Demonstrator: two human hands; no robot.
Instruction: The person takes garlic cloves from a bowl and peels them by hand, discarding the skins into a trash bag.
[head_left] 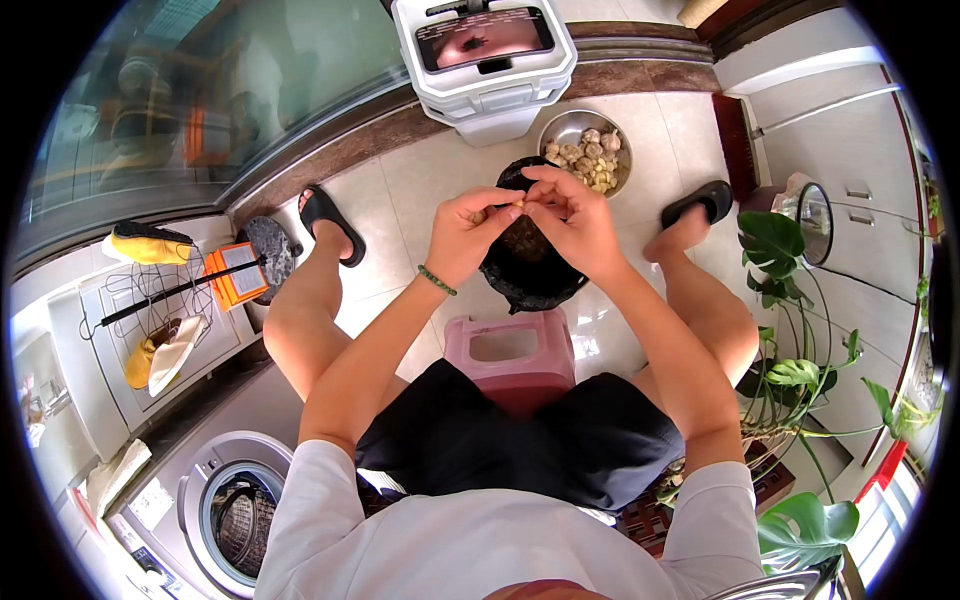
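My left hand (pixel 468 232) and my right hand (pixel 578 217) meet fingertip to fingertip in front of me. Both are closed in a pinch on a small pale garlic clove (pixel 518 205), mostly covered by the fingers. Directly below them is a container lined with a black plastic bag (pixel 520 290); dark brownish scraps lie inside, hard to make out. Just beyond my right hand stands a steel bowl (pixel 563 125) holding whole garlic bulbs (pixel 590 146) and pale loose cloves (pixel 604 181).
A pink plastic stool (pixel 558 340) is between my knees. Ahead, a phone (pixel 485 40) rests on a white bin (pixel 500 100). Leafy plants (pixel 775 245) and cabinets (pixel 850 190) line the right; a wire rack (pixel 150 285) and washing machine (pixel 235 510) are on the left.
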